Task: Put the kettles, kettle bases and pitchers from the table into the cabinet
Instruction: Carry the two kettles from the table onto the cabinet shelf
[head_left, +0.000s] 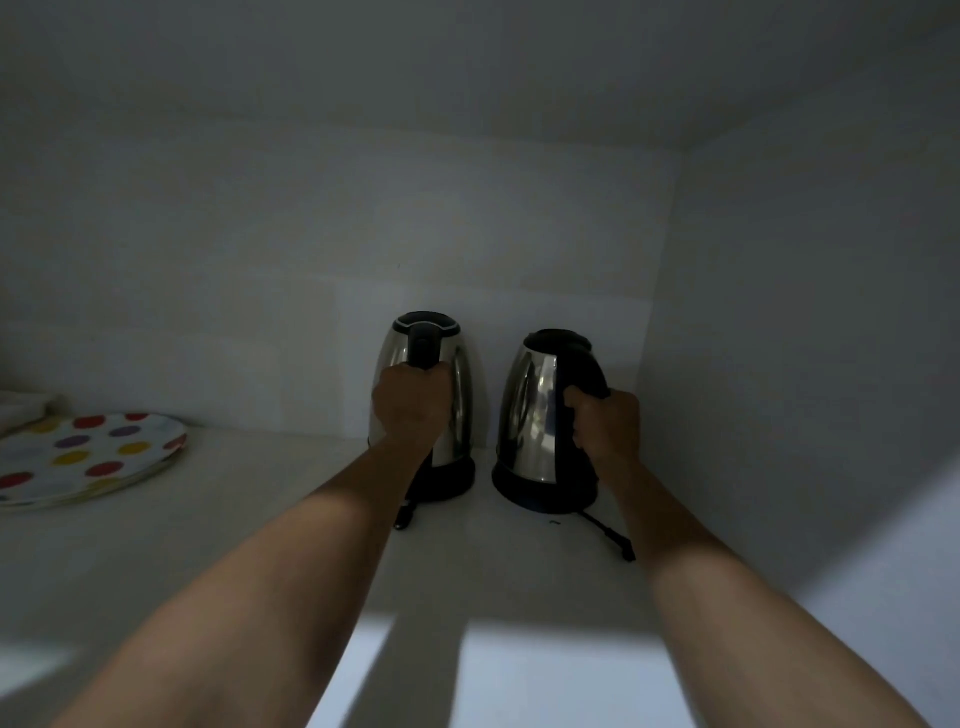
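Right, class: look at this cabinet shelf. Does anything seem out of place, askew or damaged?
Nothing looks spilled or broken. Only the cords are untidy: the left kettle's cord and the right kettle's cord trail loose over the shelf towards the front, not wound up.

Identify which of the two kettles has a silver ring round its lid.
The left kettle, gripped by the left hand; the right kettle, in the right hand, has an all-black lid.

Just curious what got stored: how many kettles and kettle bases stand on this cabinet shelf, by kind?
Kettles: 2, left kettle and right kettle
Kettle bases: 2, left base and right base
Total: 4
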